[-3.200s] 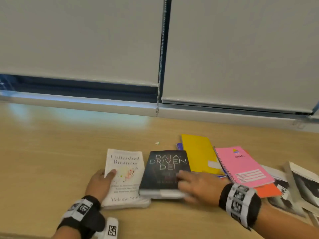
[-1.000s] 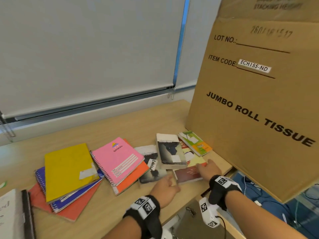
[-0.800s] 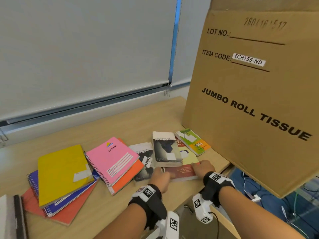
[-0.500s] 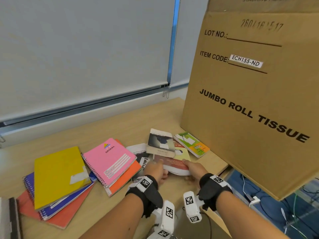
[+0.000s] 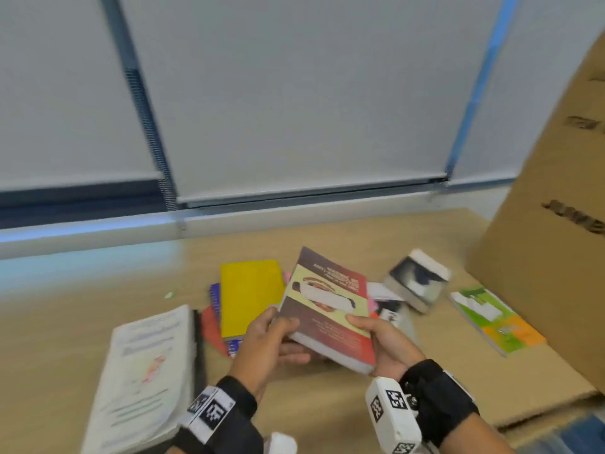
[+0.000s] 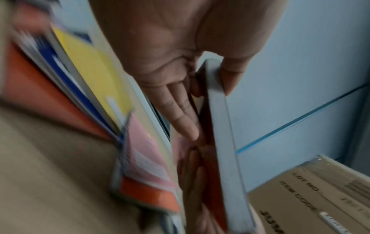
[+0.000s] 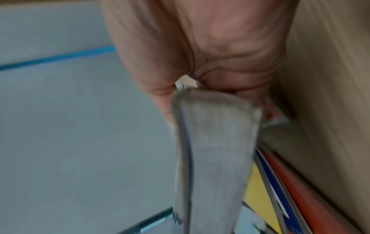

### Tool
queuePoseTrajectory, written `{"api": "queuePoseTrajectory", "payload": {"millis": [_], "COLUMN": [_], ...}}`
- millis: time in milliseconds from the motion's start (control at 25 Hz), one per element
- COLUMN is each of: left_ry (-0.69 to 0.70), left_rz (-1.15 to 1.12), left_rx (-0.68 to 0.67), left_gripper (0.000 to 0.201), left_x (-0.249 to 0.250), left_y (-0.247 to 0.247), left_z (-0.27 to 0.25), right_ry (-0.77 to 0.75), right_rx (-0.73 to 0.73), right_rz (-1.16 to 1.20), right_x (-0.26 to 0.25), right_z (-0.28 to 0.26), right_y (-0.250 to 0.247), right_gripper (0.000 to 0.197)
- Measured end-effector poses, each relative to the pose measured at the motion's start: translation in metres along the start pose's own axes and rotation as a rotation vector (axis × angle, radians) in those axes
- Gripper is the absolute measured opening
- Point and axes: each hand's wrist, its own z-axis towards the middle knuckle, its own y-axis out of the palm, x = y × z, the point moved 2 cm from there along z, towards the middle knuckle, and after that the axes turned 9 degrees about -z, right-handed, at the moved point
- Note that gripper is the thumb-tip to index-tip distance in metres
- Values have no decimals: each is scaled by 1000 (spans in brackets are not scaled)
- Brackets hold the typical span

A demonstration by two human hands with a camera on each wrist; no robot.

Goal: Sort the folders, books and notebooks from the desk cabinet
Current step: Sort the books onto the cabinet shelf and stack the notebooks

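**Paperback book held clear of the tabletop: handling risks and materials**

Head view. Paperback book [image 5: 327, 309], a thick softcover with a red, cream and dark glossy cover, is held tilted in the air above the tabletop [image 5: 65, 322], in front of the notebook pile. The left hand [image 5: 268, 345] grips its near left corner, thumb on the cover and fingers underneath. The right hand [image 5: 383, 342] grips the near right corner the same way. Risk: both grips sit on one short edge, so the far end is unsupported; a soft block of this kind may sag or slip if one hand lets go early. The yellow notebook [image 5: 250, 296] lies flat on a fanned, uneven stack, and a low pass of the book could knock it askew. A white book [image 5: 147, 375] lies at the left, a green and orange booklet [image 5: 491, 319] at the right near the cardboard box [image 5: 540, 257], and a small black-and-white book [image 5: 415, 280] lies between; this one is blurred.

Left wrist view. The fingers [image 6: 180, 114] lie nearly straight along the underside, the thumb over the grey page edge. The sheets look matte and tightly packed.

Right wrist view. The right hand is curled round the rounded corner of the page block; the picture is blurred.
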Motion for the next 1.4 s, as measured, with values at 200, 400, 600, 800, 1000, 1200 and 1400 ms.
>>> {"api": "queuePoseTrajectory", "payload": {"millis": [200,400,600,800,1000,1200,1400], "left_ry": [181,-229,-336,-319,-29,110,30], "left_rz": [469,811,882,787,369,11,425], "left_rx": [365,592,511,470,456,380,379], "left_gripper": [18,116,102,62,23,10,20], "left_x": [25,14,15,19,61,111,37], "left_y": [-146,-263,-277,-287,-285,-265,-269], "left_z": [-20,-19,-6,-6,-19,-21,-12], "right_ry": [-94,-222,-192,-191,-145,-61,50], "right_rx": [-9,149,107,82,95,56,6], "right_rz": [-279,-697,-886,-922,-836,-770,-676], "right_x": [22,18,42,48,55,85,121], "right_z": [46,54,53,55,56,76,89], "right_y": [85,135,165,184,186,201,224], "right_gripper": [38,25,26,26,22,21,42]}}
